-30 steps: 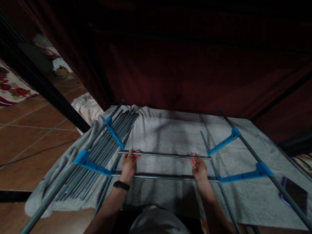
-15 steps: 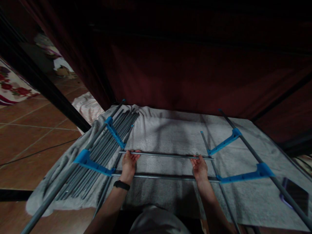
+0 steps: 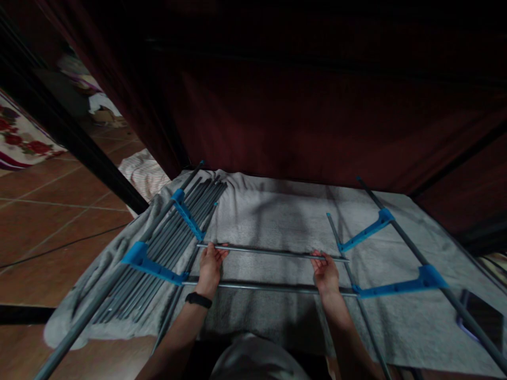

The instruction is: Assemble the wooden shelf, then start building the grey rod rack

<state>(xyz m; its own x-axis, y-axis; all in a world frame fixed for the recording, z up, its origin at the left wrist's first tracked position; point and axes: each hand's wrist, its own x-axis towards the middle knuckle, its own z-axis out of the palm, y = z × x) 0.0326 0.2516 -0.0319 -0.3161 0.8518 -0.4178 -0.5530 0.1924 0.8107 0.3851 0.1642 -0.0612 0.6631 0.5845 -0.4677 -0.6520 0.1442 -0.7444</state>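
Note:
A thin grey metal tube (image 3: 269, 251) lies crosswise between my hands. Near its left end, my left hand (image 3: 210, 265) grips it between thumb and fingers; my right hand (image 3: 325, 270) holds it near the right end. Both tube ends reach over the inner poles of the frame. Closer to me, a second crossbar (image 3: 265, 287) joins the lower left blue bracket (image 3: 152, 266) to the lower right blue bracket (image 3: 400, 285). Farther back are the upper left blue bracket (image 3: 187, 214) and the upper right blue bracket (image 3: 368, 229), with the held tube near their inner ends.
Several loose grey tubes (image 3: 170, 248) lie side by side at the left on a grey blanket (image 3: 273, 211). A phone (image 3: 481, 316) rests at the right, partly behind the right outer pole (image 3: 410, 243). Dark red fabric (image 3: 301, 121) stands behind, and tiled floor (image 3: 59, 232) shows at left.
The held tube has shifted slightly to the right, and its right end has dipped a little. Both hands keep their hold on it.

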